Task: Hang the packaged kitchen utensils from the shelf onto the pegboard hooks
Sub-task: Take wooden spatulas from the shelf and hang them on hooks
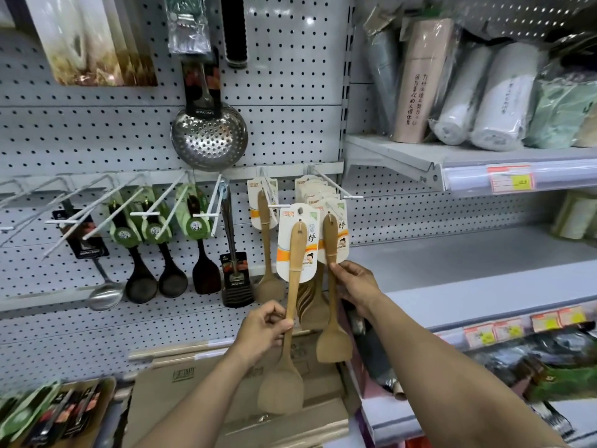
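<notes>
My left hand grips the handle of a bamboo spatula with a white card at its top, held upright in front of the pegboard. My right hand pinches the handle of a second carded bamboo spatula, whose card sits at the front of a stack of the same spatulas on a white hook. One more bamboo spatula hangs on the hook to the left.
Dark spoons in green cards, a steel skimmer and other utensils hang to the left, among bare hooks. Cardboard boxes lie below. Grey shelves stand at right, with rolled goods above.
</notes>
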